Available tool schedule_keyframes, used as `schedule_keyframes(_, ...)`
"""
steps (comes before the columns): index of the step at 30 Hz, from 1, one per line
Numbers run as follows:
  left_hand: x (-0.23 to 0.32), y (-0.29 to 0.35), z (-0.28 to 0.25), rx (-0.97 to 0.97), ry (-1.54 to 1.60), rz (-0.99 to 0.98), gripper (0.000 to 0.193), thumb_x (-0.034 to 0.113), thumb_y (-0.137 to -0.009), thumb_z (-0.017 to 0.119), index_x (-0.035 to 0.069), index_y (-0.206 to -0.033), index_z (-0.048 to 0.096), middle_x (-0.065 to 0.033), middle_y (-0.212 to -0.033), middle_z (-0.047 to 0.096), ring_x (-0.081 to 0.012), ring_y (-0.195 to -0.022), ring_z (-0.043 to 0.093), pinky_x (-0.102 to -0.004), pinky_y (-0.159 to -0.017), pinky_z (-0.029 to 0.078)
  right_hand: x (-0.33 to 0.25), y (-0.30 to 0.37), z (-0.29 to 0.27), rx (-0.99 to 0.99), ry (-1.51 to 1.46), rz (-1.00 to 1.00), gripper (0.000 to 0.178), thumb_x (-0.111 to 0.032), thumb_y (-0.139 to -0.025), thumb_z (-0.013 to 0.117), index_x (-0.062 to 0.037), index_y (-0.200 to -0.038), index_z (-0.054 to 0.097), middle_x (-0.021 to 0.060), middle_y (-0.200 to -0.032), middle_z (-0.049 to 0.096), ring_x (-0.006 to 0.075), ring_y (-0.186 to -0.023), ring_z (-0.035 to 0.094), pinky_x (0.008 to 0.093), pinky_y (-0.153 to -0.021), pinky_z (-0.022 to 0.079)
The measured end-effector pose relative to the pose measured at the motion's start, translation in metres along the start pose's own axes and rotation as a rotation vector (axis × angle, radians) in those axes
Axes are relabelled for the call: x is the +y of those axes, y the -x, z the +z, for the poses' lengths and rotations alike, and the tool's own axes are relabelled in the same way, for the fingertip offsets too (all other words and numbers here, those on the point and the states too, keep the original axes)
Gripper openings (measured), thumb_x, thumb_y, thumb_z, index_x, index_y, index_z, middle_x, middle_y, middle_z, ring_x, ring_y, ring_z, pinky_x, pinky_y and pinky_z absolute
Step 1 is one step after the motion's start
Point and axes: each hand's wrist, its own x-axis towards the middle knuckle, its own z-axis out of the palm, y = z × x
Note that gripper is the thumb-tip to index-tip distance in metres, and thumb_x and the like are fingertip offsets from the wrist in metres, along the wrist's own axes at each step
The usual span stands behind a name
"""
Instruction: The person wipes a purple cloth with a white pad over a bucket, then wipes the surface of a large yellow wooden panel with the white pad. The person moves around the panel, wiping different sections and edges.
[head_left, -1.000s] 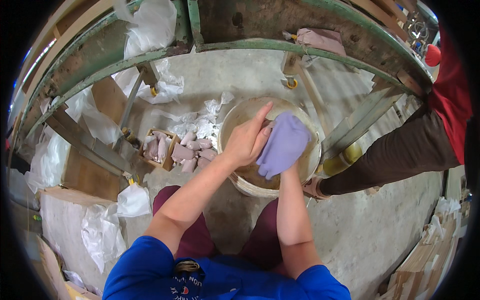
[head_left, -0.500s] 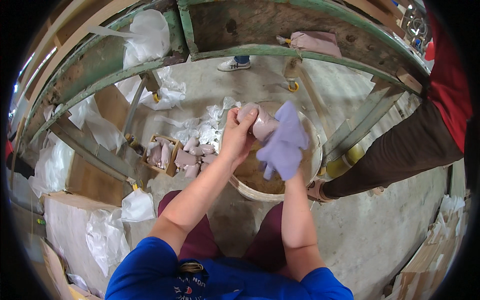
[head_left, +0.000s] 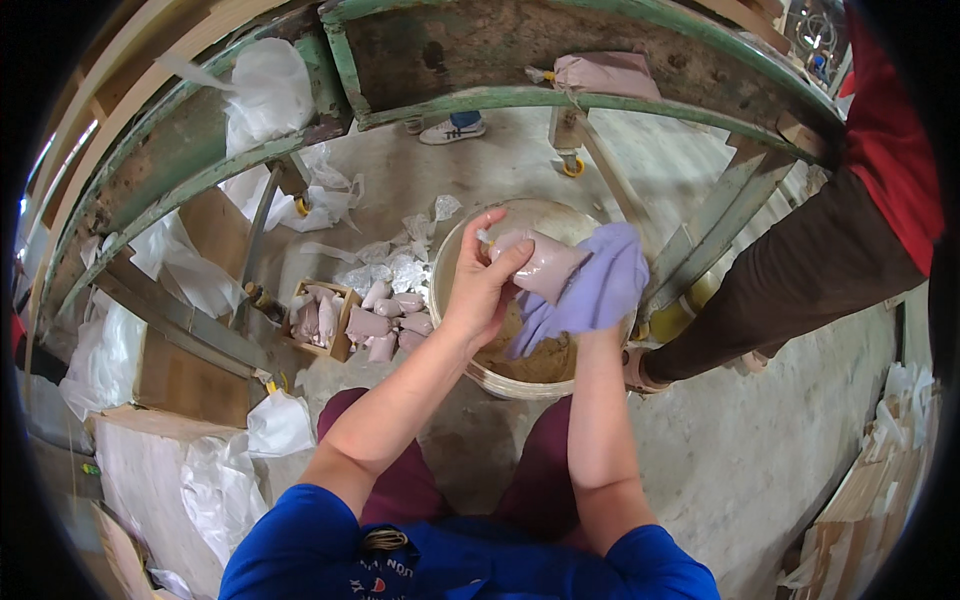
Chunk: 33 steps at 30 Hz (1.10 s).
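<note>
My left hand (head_left: 480, 272) is closed around one end of a plump, clear plastic bag of pinkish powder (head_left: 543, 266), its tied end pointing up and left. A purple cloth (head_left: 600, 278) covers my right hand, pressed against the bag's other end. The right hand's fingers are hidden beneath the cloth. Both hands are above a round, pale bucket (head_left: 468, 372) with brownish residue inside. Left of the bucket, several similar filled bags (head_left: 390, 320) lie in a pile on the floor, next to a small wooden box (head_left: 343, 336) with more such bags.
A green-edged metal frame (head_left: 480, 98) on wheels crosses the far side, with another pinkish bag (head_left: 606, 75) on it. White plastic sheets and cardboard lie at left. Another person's leg in dark trousers (head_left: 790, 290) stands close at right. Stacked cardboard (head_left: 860, 500) sits lower right.
The bag has turned so its tied end shows beside my left fingers. The cloth-covered right hand has shifted slightly right, and the cloth now wraps the bag's right end.
</note>
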Motion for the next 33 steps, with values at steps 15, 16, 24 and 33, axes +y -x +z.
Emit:
schedule_keyframes(15,0.000,-0.006,-0.012,-0.393,-0.265,-0.245,0.064,0.009,-0.076,0.071,0.012,-0.128,0.035,-0.0027,-0.102,0.050,-0.0172,-0.093,0.056,-0.0313,-0.072,0.052,-0.021,0.013,-0.003,-0.124,0.775,-0.340,0.017,-0.015,-0.080,0.057,0.0001,-0.088,0.059,0.0132,-0.084,0.061,0.0289,-0.074,0.057,0.0366,-0.065,0.045)
schedule_keyframes(16,0.001,-0.006,-0.011,-0.468,-0.255,-0.297,0.070,0.008,-0.075,0.072,0.010,-0.133,0.033,-0.0030,-0.105,0.053,-0.0169,-0.097,0.055,-0.0307,-0.078,0.051,-0.018,0.014,-0.003,-0.044,0.576,-0.334,0.014,-0.012,-0.085,0.053,-0.0001,-0.089,0.059,0.0074,-0.080,0.060,0.0209,-0.071,0.056,0.0304,-0.065,0.045)
schedule_keyframes(24,-0.006,-0.007,-0.017,-0.538,-0.318,-0.321,0.054,0.004,-0.076,0.069,0.004,-0.125,0.046,-0.0042,-0.113,0.057,-0.0118,-0.102,0.054,-0.0272,-0.089,0.044,-0.020,0.010,-0.006,-0.056,0.323,-0.148,0.017,-0.013,-0.091,0.049,0.0007,-0.097,0.056,0.0032,-0.088,0.057,0.0111,-0.080,0.052,0.0246,-0.072,0.044)
schedule_keyframes(33,-0.003,-0.013,-0.016,-0.381,-0.554,-0.012,0.044,0.004,-0.074,0.068,0.001,-0.115,0.050,-0.0051,-0.105,0.057,-0.0115,-0.093,0.055,-0.0261,-0.084,0.044,-0.008,0.007,-0.011,-0.356,0.434,-0.126,0.035,-0.018,-0.086,0.056,-0.0003,-0.116,0.050,0.0079,-0.109,0.053,0.0195,-0.099,0.051,0.0320,-0.087,0.043)
